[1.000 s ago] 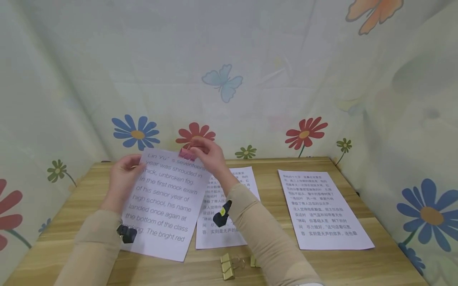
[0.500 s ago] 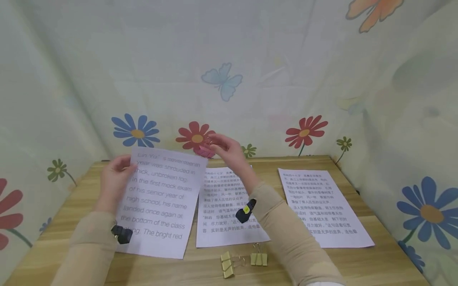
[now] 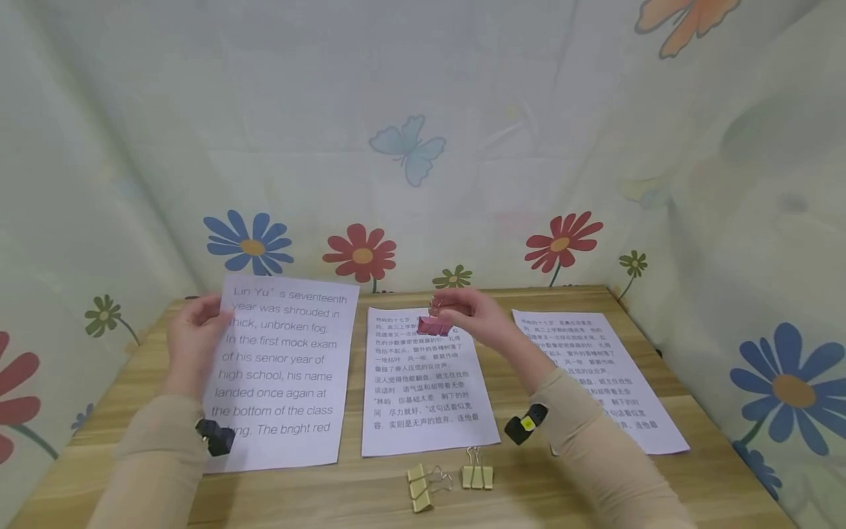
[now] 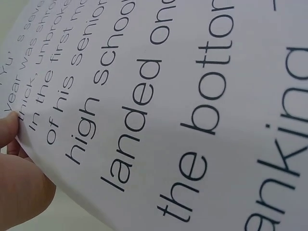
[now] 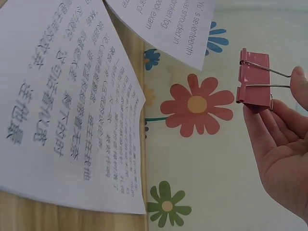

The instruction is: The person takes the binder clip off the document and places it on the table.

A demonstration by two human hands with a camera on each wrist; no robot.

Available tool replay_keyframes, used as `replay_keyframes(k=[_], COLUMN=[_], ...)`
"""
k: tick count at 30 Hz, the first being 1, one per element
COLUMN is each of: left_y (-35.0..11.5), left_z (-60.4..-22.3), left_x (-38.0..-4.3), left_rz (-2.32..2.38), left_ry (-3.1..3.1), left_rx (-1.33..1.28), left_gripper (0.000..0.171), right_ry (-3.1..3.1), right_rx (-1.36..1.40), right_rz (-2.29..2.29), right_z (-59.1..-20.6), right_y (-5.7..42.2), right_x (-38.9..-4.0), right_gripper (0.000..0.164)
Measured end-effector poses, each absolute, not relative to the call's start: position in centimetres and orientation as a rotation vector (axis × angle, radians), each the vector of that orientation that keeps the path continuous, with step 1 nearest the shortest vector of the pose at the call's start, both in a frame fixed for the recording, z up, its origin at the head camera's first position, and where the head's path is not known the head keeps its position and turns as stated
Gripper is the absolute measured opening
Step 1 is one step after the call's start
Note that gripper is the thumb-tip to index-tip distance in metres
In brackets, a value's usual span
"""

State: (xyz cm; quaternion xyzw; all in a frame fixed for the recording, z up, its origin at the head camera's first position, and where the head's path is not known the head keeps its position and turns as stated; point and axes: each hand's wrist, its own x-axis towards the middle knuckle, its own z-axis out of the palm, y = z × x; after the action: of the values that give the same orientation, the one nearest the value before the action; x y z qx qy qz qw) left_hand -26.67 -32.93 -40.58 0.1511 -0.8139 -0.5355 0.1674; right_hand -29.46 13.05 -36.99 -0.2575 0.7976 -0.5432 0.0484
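Observation:
My left hand (image 3: pixel 193 342) pinches the left edge of a sheet printed in English (image 3: pixel 280 375), its top raised off the table. The left wrist view shows the thumb on the edge of that English sheet (image 4: pixel 159 96). My right hand (image 3: pixel 485 323) holds a pink binder clip (image 3: pixel 434 325) by its wire handles, above the top of the middle sheet of Chinese text (image 3: pixel 423 397). Close up in the right wrist view, the pink binder clip (image 5: pixel 255 79) has nothing in its mouth, and the right hand (image 5: pixel 284 144) pinches its handles between thumb and fingers.
Two gold binder clips, one on its side (image 3: pixel 419 488) and one with handles up (image 3: pixel 477 476), lie near the front of the wooden table (image 3: pixel 370 499). Another Chinese sheet (image 3: pixel 581 353) lies at the right, partly behind my right arm. A flowered curtain (image 3: pixel 297 147) closes off the back.
The pink binder clip has come away from the top of the English sheet and moved right with my right hand, then down over the middle sheet. The left hand has shifted left with the English sheet.

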Motion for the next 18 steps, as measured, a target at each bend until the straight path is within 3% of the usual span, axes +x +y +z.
replay_keyframes(k=[18], left_y=[-33.4], left_z=[-42.1], left_x=[-27.3], left_rz=[-1.589], left_ry=[-2.294], left_rx=[0.474], left_gripper=[0.043], right_ry=[2.532], right_rx=[-0.695], right_rz=[-1.415], right_z=[-40.2], right_y=[20.4], right_x=[-24.8], right_gripper=[0.042])
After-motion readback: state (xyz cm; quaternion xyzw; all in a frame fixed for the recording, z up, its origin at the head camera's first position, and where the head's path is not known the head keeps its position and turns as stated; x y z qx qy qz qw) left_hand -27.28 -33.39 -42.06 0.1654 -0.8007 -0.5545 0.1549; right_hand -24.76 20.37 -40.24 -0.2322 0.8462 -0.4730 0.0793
